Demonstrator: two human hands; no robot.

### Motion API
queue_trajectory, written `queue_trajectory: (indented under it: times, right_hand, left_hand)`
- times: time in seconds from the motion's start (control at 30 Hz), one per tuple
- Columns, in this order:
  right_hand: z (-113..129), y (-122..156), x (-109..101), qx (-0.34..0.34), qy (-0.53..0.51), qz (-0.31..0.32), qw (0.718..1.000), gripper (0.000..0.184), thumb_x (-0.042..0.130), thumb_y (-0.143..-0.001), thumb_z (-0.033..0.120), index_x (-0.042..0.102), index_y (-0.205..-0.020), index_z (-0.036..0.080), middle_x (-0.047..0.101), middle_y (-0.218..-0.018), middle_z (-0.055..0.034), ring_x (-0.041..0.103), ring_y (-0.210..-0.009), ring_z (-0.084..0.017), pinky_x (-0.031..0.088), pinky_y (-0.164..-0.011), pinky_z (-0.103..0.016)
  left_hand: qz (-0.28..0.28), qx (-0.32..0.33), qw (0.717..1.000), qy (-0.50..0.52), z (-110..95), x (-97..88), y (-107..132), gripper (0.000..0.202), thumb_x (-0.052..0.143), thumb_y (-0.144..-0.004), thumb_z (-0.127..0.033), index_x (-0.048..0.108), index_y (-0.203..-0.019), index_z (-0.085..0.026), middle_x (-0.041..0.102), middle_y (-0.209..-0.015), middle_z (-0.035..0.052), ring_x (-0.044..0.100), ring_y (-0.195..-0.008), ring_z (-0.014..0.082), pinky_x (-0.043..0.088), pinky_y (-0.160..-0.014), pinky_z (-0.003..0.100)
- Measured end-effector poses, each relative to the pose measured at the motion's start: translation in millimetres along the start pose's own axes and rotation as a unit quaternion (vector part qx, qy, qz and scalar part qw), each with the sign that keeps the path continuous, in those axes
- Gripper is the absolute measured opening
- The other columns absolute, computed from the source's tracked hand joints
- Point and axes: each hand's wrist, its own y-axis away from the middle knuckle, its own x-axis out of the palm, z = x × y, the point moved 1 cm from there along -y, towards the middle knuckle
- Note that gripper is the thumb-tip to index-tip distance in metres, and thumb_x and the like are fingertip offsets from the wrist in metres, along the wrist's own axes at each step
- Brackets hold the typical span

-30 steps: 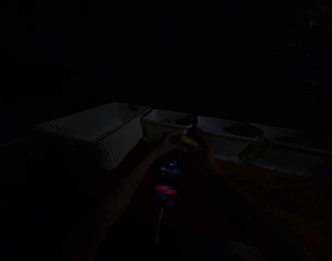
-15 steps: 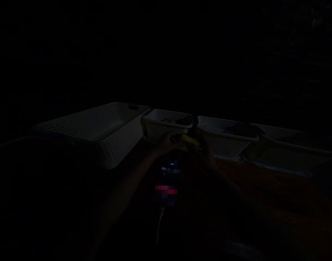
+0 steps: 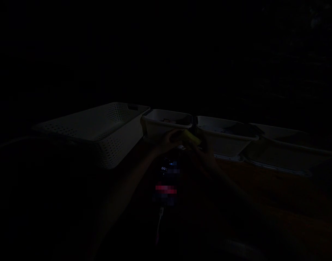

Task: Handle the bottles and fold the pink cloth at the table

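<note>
The scene is very dark. Between my two hands is a small yellow-green object (image 3: pixel 191 137), blocky and longish; its kind cannot be made out. My left hand (image 3: pixel 168 140) grips it from the left, with thumb and fingers curved toward it. From the right, my right hand (image 3: pixel 205 153) closes around its other end, and most of those fingers are lost in shadow. Just below the hands lies a lit phone (image 3: pixel 166 179) showing digits and a red patch, with a white cable (image 3: pixel 160 215) at its near end.
A white perforated basket (image 3: pixel 126 139) stands at left. Beside it, in a row to the right, are a small white tub (image 3: pixel 166 128) with something inside, a second tub (image 3: pixel 225 143) with pale contents, and a third tub (image 3: pixel 280 154). A brownish tabletop (image 3: pixel 263 185) shows faintly.
The yellow-green object has turned a little and now looks like one piece, where a second yellowish part showed beneath it before. My hands have shifted only slightly.
</note>
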Motion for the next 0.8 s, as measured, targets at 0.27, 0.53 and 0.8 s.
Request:
queue_trajectory:
  times: [0.27,0.53,0.8]
  right_hand:
    - [3.0,0.0,-3.0,-0.006,0.050,0.019,0.999,0.042,0.067,-0.078,0.045,0.062,-0.108,0.016,0.068,-0.101,-0.0100,0.066,-0.084,-0.021,0.053,-0.068,-0.031]
    - [-3.0,-2.9,-2.2,0.014,-0.005,0.001,1.000,0.043,0.069,-0.077,0.046,0.057,-0.108,0.018,0.066,-0.101,-0.0077,0.065,-0.084,-0.018,0.054,-0.070,-0.031]
    - [-2.5,-3.3,-2.0,0.015,-0.016,0.034,0.999,0.040,0.068,-0.078,0.047,0.061,-0.102,0.015,0.068,-0.099,-0.0086,0.065,-0.085,-0.020,0.054,-0.070,-0.031]
  left_hand:
    - [0.039,-0.030,0.997,-0.063,-7.3,0.3,5.9,0.060,0.071,-0.072,-0.039,0.053,-0.126,-0.020,0.059,-0.127,0.0081,0.059,-0.110,0.0234,0.050,-0.090,0.035]
    - [0.052,-0.021,0.998,-0.022,-3.1,3.9,3.8,0.061,0.070,-0.075,-0.040,0.052,-0.129,-0.018,0.061,-0.126,0.0094,0.060,-0.111,0.0222,0.050,-0.092,0.034]
    - [0.046,-0.017,0.995,-0.082,-5.8,3.8,2.6,0.056,0.070,-0.075,-0.040,0.057,-0.123,-0.014,0.064,-0.121,0.0110,0.062,-0.104,0.0222,0.051,-0.088,0.035]
